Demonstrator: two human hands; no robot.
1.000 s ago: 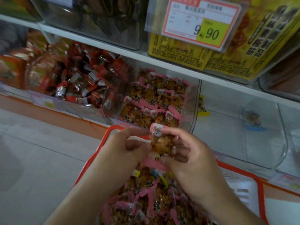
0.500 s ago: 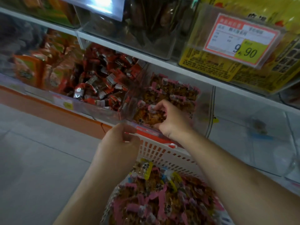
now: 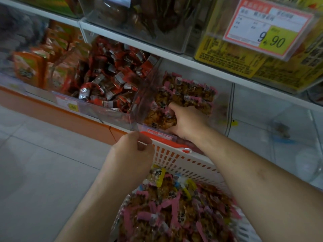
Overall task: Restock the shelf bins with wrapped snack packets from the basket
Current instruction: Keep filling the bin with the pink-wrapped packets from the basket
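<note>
Pink-wrapped snack packets (image 3: 174,217) still heap the basket (image 3: 188,159), so plenty remains; the right hand (image 3: 187,119) curls fingers around packets in the half-filled bin (image 3: 150,84), the left hand (image 3: 132,154) loosely closed, seemingly empty.

The right hand (image 3: 187,122) hides its fingertips among the packets. The basket (image 3: 183,158) runs off the bottom edge. Price tag (image 3: 265,27) words are blurry.

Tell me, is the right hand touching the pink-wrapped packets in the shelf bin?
Touching. The head view shows the right hand inside the clear bin, fingers pressed into the pink-wrapped packets at its front.
</note>
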